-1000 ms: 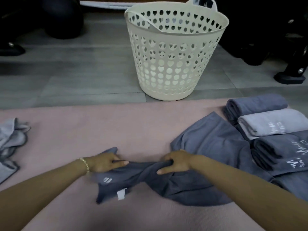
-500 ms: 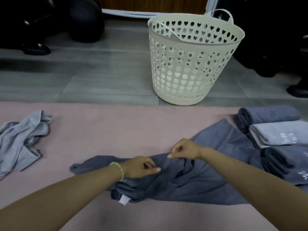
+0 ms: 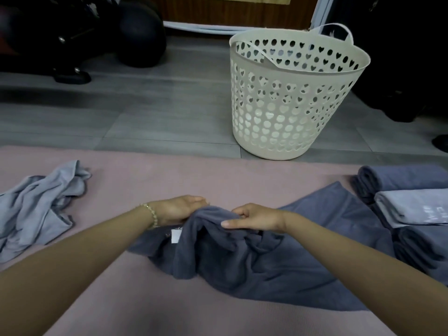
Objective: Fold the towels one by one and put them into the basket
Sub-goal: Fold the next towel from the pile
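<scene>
A dark grey-blue towel (image 3: 278,267) with a white tag lies bunched on the pink mat (image 3: 169,180) in front of me. My left hand (image 3: 180,209), a bead bracelet on its wrist, grips a raised fold of the towel from the left. My right hand (image 3: 254,218) pinches the same raised edge from the right, thumb lying along the top. The two hands are close together. The cream basket (image 3: 288,98) with heart-shaped holes stands upright on the grey floor beyond the mat, right of centre; I see no towel inside it.
A crumpled light grey towel (image 3: 38,207) lies at the mat's left. Folded towels (image 3: 409,207) are stacked at the right edge. Dark equipment and a black ball (image 3: 140,35) sit at the back left, more dark objects at the back right.
Both hands have gathered the dark towel and lifted its edge, moving closer together. The view has tilted and shifted left, so the basket sits further right.
</scene>
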